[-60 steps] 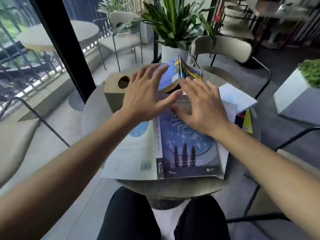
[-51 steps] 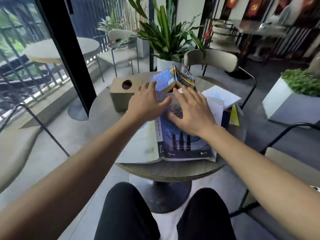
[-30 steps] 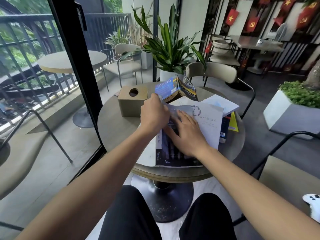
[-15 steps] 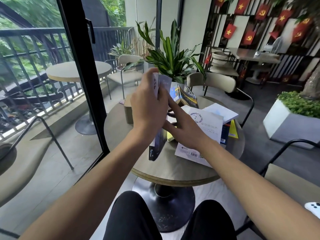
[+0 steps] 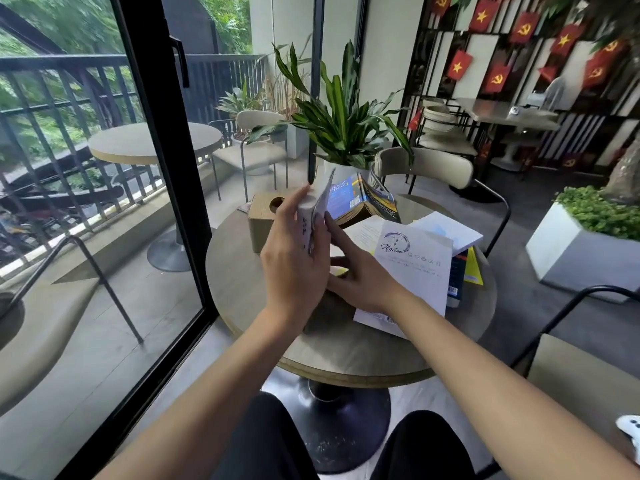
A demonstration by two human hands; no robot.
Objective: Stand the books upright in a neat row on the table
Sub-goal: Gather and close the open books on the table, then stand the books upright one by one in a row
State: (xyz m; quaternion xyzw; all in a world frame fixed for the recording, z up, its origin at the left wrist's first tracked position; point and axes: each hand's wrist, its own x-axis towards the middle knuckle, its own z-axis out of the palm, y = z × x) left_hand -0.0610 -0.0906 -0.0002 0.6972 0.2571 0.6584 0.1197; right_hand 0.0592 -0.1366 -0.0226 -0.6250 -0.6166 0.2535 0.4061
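Observation:
My left hand (image 5: 294,261) grips a closed white-and-blue book (image 5: 313,216) and holds it upright above the round table (image 5: 242,289), spine toward me. My right hand (image 5: 360,275) rests flat against that book's right side, fingers spread. A white book with a round logo (image 5: 415,271) lies flat to the right, over a dark book with a barcode (image 5: 456,278) and a yellow one (image 5: 472,268). Another white book (image 5: 446,230) lies behind them. A blue-and-yellow book (image 5: 363,202) stands half open at the back of the table.
A tan tissue box (image 5: 263,220) stands at the table's back left, just behind my left hand. A potted plant (image 5: 339,123) and a beige chair (image 5: 426,168) are behind the table. A glass door frame (image 5: 166,168) runs along the left.
I closed the open blue book that lay flat and raised it upright with my left hand. The white logo book beneath it is now uncovered. The view pulled back.

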